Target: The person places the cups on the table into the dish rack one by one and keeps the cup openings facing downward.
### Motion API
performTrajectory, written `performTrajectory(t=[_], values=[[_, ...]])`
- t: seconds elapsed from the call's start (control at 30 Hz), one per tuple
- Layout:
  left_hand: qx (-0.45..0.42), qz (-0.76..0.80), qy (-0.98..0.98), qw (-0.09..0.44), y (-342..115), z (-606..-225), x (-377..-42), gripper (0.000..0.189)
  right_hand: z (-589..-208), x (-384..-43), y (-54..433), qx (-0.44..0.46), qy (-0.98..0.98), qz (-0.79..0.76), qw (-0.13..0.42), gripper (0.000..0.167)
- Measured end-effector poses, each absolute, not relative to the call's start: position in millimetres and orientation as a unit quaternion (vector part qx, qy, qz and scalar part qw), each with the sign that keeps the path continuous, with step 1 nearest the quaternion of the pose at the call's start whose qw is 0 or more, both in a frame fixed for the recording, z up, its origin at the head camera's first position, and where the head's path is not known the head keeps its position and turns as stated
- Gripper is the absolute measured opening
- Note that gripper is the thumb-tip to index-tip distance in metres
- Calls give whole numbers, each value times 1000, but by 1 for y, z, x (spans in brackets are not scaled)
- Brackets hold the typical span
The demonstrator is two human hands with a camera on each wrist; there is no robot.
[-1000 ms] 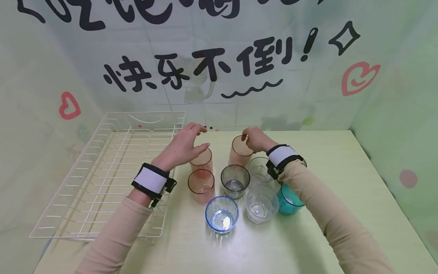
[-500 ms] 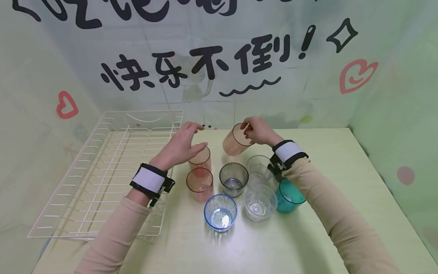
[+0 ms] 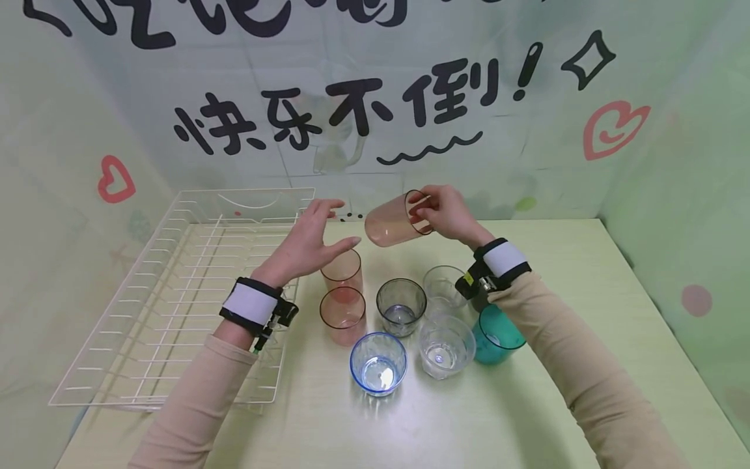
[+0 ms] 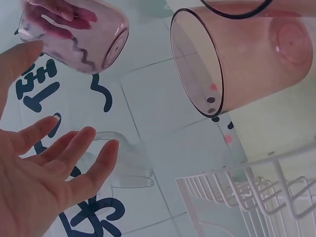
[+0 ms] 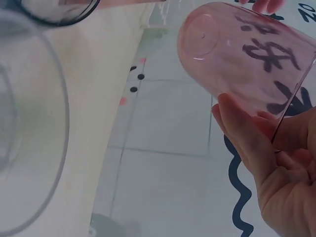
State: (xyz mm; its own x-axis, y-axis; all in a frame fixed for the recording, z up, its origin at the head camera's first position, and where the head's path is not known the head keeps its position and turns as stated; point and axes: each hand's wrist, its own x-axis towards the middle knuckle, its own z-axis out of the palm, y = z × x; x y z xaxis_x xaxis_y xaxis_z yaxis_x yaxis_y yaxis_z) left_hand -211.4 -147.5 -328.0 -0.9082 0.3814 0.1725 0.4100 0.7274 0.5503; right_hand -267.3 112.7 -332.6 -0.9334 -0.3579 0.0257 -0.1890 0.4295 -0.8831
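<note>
My right hand [image 3: 450, 212] grips a pinkish see-through glass [image 3: 388, 223] by its rim, thumb outside and fingers inside. The glass is tilted well over, its base toward the left and its mouth toward the right hand, above the back of the table. My left hand [image 3: 301, 244] hangs with spread fingers just left of that glass, holding nothing; in the left wrist view a gap shows between its fingers and the held glass [image 4: 79, 37]. Two more pink glasses, a rear one [image 3: 342, 268] and a front one [image 3: 343, 319], stand upright below the left hand.
A white wire rack [image 3: 176, 312] lies at the left. In the middle stand a grey glass [image 3: 401, 307], a blue-rimmed glass [image 3: 378, 365], a front clear glass [image 3: 447, 348], a rear clear glass [image 3: 443, 286] and a teal glass [image 3: 498, 335]. A printed backdrop [image 3: 351, 176] closes the rear.
The right hand has lifted the pink glass from the table and tipped it, base swinging left toward the left hand. The left hand has stayed nearly in place, shifting slightly up.
</note>
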Motion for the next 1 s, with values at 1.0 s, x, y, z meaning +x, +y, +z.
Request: performTrajectory(t=[1.0], values=[[-237,-590,-772,-6,-134,-313,-213,83,-320,-256,89,-161,625,-727,232,40]])
